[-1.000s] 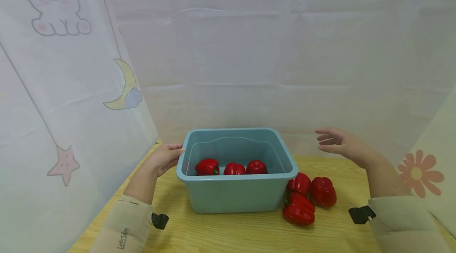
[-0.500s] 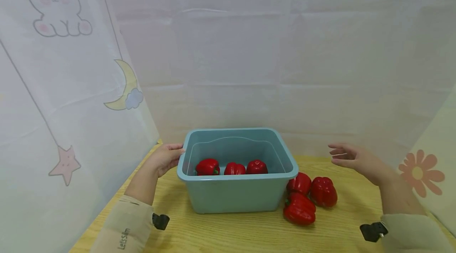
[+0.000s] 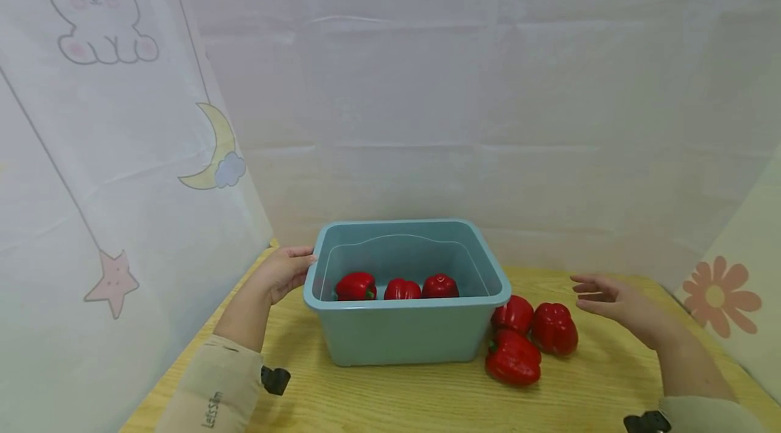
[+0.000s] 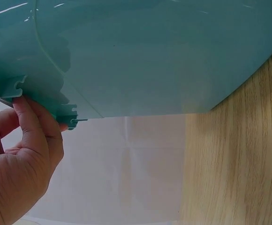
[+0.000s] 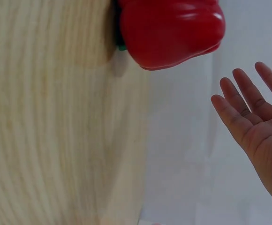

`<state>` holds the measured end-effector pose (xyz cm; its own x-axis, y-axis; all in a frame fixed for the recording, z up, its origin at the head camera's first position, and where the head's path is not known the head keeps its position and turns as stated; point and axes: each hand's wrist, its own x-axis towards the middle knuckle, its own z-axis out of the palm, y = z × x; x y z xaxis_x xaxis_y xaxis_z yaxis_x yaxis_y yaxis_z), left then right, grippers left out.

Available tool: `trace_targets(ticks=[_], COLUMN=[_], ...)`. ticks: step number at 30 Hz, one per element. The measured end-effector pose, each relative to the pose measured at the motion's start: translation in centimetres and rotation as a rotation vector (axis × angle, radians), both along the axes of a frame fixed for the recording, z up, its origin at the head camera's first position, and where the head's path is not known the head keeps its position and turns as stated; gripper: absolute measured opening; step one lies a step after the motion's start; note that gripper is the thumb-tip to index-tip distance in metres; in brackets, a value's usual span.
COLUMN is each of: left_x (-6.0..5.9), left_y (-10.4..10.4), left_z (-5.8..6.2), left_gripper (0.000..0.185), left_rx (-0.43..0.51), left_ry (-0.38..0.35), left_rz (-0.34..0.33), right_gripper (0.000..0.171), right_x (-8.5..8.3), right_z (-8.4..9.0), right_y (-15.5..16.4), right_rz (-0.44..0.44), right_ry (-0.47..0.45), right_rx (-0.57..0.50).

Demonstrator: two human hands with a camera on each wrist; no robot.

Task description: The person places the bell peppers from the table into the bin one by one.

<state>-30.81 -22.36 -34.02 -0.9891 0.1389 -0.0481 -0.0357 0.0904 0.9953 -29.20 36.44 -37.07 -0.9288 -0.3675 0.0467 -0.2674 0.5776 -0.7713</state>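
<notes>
A light blue plastic bin (image 3: 403, 335) stands on the table with three red bell peppers inside: one at the left (image 3: 356, 286), one in the middle (image 3: 402, 289) and one at the right (image 3: 440, 286). My left hand (image 3: 284, 272) grips the bin's left rim; in the left wrist view its fingers (image 4: 33, 126) curl under the rim's edge. My right hand (image 3: 616, 299) hovers just right of the bell pepper farthest right on the table (image 3: 554, 329), apart from it. In the right wrist view, that hand's fingers (image 5: 253, 96) are spread and hold nothing, with a bell pepper (image 5: 171, 33) beside them.
Against the bin's right side lie two more bell peppers, one behind (image 3: 514, 314) and one in front (image 3: 514, 358). The wooden table (image 3: 378, 399) ends at a pale cloth backdrop (image 3: 390, 114) behind and at both sides.
My right hand has moved right and then down, from above the table's back to beside the rightmost bell pepper. The left hand and the bin have stayed in place.
</notes>
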Motion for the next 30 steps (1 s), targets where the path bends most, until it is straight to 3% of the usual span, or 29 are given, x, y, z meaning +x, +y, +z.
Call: trace_targets(ticks=[6,16,30], left_x=[0.0,0.0,0.1], left_y=[0.1,0.0,0.0], left_z=[0.0,0.1,0.1], left_gripper=[0.042,0.042,0.042], left_rx=[0.000,-0.003,-0.007], left_ry=[-0.007,-0.003,-0.002], left_rz=[0.011,0.013,0.005], right_gripper=[0.057,0.056,0.063], right_x=[0.0,0.1,-0.2], right_z=[-1.3,-3.3,-4.6], right_y=[0.0,-0.1,-0.9], right_rz=[-0.020,-0.009,-0.022], right_ry=[0.002,-0.004,-0.121], right_rx=[0.011,-0.071,-0.100])
